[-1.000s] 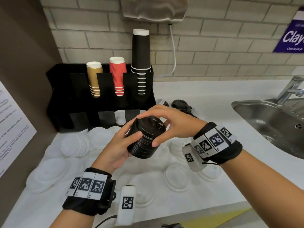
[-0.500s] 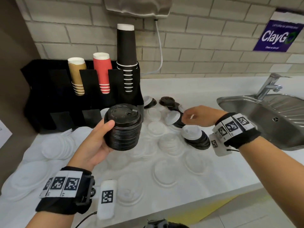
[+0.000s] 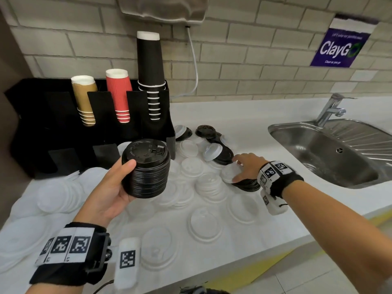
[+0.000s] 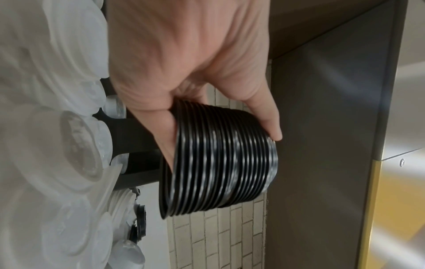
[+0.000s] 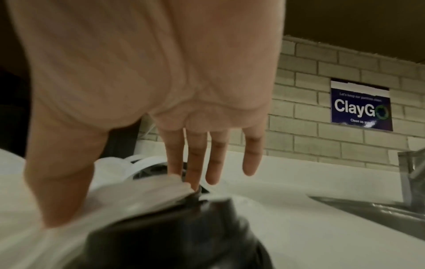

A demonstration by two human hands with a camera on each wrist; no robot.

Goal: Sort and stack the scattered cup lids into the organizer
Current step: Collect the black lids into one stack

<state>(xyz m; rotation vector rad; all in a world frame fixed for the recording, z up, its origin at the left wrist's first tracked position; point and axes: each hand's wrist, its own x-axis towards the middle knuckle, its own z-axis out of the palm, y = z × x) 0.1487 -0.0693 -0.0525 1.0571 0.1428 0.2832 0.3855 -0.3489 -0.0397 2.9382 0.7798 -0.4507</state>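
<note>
Black lid stack (image 3: 146,169) gripped in left hand (image 3: 108,187); right hand (image 3: 247,167) flat-fingered on white lid (image 3: 230,172).

Even indoor light, blurred wrist views, wide-angle bending

Three stacks of upturned paper cups stand in the black plastic organizer (image 3: 63,115): one of tan cups (image 3: 84,98), one of red ribbed cups (image 3: 119,94) and one of tall black cups (image 3: 151,75). One tall stack of black plastic lids (image 3: 146,170) is off the white tabletop (image 3: 244,115). The loose white and black lids there overlap too much to count. One steel sink (image 3: 331,153), one tap (image 3: 329,109), one purple wall sign (image 3: 341,47).
</note>
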